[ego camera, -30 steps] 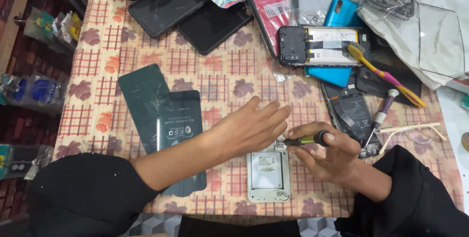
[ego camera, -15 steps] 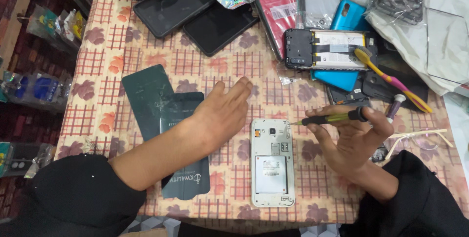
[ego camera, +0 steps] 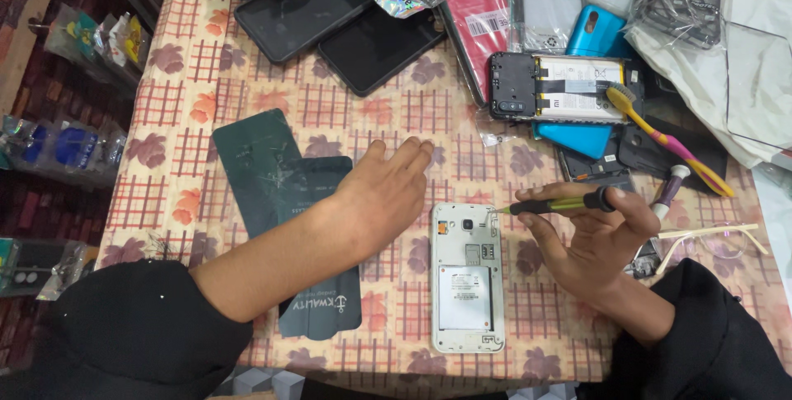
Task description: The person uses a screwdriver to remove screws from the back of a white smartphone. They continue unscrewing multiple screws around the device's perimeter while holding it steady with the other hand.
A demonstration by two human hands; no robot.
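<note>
Right hand (ego camera: 596, 239) gripped screwdriver (ego camera: 561, 202), tip at phone (ego camera: 467, 278) corner; left hand (ego camera: 388, 194) flat, empty beside it. Unscrewing step; steady seating likely needed.

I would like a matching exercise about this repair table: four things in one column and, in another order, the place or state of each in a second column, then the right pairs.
Things:
1. screwdriver
2. white phone with its back cover off
3. toothbrush
4. left hand

Places or states:
A. lies flat on the tablecloth between the two hands
B. rests palm down, holding nothing
C. held level in the right hand, tip toward the white phone
D. lies near the black opened phone, bristles at its edge

Pairs: 1-C, 2-A, 3-D, 4-B
</note>
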